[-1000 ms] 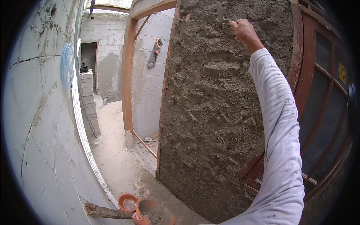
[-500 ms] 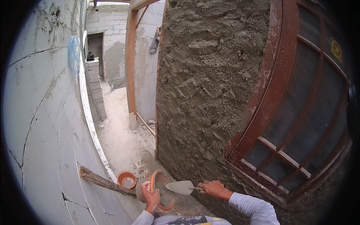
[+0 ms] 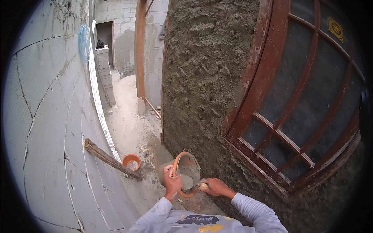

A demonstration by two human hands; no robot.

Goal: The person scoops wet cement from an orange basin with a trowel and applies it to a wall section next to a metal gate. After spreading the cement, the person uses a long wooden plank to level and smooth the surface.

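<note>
An orange-rimmed bucket, tilted with its mouth toward the mortared wall, is held by my left hand, whose fingers wrap over the rim. Grey mortar coats its inside. My right hand grips the pale handle of a trowel at the bucket's right edge. The trowel's grey blade reaches into the bucket and partly blends with the mortar there. Beside the bucket rises a wall covered in rough, wet-looking mortar.
A small orange tub sits on the dusty floor left of the bucket. A wooden plank leans out from the grey block wall. To the right is a red-brown framed window. A timber post stands farther back.
The trowel blade has gone from in front of the wall into the bucket. My right hand has come closer to the left. The view has shifted.
</note>
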